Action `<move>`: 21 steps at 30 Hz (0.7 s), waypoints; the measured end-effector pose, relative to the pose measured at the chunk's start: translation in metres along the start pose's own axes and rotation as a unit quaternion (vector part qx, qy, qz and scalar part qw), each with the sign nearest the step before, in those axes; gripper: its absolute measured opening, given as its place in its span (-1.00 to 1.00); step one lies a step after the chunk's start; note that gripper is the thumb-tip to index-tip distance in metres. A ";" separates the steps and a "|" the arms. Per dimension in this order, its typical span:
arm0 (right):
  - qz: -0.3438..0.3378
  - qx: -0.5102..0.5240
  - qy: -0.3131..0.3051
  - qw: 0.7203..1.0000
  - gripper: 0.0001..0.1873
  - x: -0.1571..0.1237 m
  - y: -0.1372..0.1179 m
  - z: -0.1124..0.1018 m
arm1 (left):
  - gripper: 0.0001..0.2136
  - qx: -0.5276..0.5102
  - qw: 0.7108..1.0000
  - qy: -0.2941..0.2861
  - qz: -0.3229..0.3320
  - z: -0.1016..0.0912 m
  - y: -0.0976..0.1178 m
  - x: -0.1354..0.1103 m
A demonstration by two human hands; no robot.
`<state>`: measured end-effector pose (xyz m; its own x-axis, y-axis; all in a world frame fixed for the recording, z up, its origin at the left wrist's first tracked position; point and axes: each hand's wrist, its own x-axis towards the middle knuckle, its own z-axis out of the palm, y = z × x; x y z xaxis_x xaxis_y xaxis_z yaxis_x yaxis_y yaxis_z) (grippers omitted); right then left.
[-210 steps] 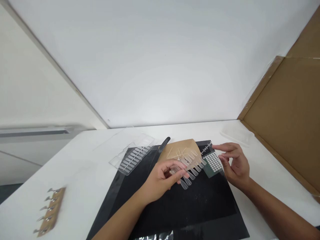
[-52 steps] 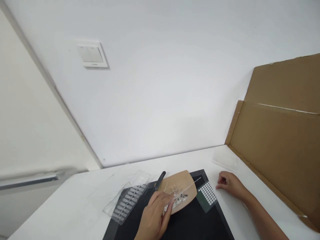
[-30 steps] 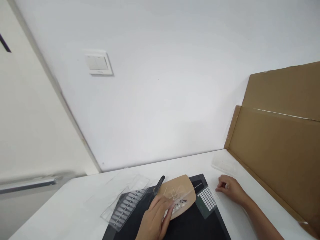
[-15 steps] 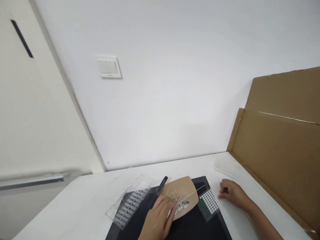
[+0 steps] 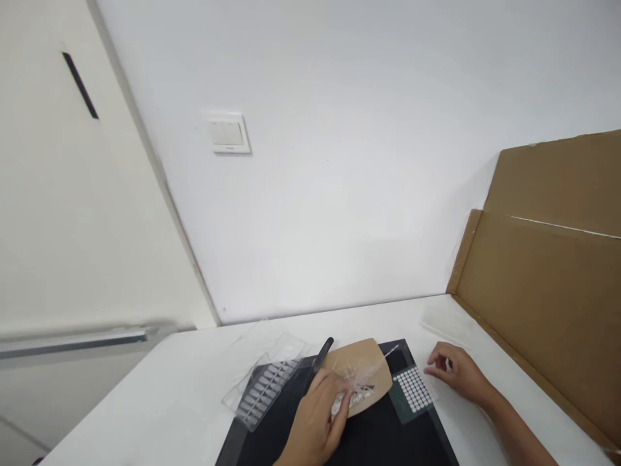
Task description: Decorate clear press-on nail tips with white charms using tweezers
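Note:
My left hand [image 5: 317, 414] rests over a tan oval tray [image 5: 359, 349], fingers bent and closed among thin clear sticks [image 5: 352, 375] and small silvery pieces; what they pinch is hidden. From near its fingertips a long translucent rod [image 5: 391, 351] slants up to the right. Just behind the knuckles lies a black handle-like tool [image 5: 323, 353]. My right hand [image 5: 456, 372] has thumb and index closed together at the right edge of a dark green card of round white dots [image 5: 412, 388]. Anything between those fingertips is too small to make out.
Beneath the tray is a black board [image 5: 378, 440]. Clear plastic holders with rows of nail-shaped tips [image 5: 266, 391] overlap its left side. A clear flat case [image 5: 446, 323] lies near the wall, and an open cardboard box [image 5: 538, 304] stands at the right.
The view has shifted, so everything sits slightly further right. My right hand's index finger and thumb now reach further out beside the dot card. My left hand stays over the tray.

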<state>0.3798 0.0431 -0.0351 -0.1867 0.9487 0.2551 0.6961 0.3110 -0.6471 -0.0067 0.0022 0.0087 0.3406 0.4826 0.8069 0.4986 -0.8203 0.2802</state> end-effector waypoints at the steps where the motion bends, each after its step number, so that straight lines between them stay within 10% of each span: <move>1: -0.013 0.002 0.027 1.000 -0.63 0.000 -0.008 0.001 | -0.90 -0.004 1.000 0.003 -0.011 0.001 0.000 -0.001; 10: -0.206 0.046 0.267 0.940 -0.90 0.000 -0.122 0.016 | -0.91 -0.081 0.990 0.016 -0.112 0.010 0.007 -0.008; 21: -0.182 0.030 0.263 0.947 -0.50 -0.004 -0.154 0.063 | -0.91 -0.105 0.985 -0.025 -0.132 0.009 0.010 -0.011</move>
<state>0.2297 -0.0052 0.0185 -0.0238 0.6228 0.7820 0.6079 0.6300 -0.4832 0.0018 -0.0085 -0.0025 0.2622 0.6973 0.6670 0.4012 -0.7074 0.5819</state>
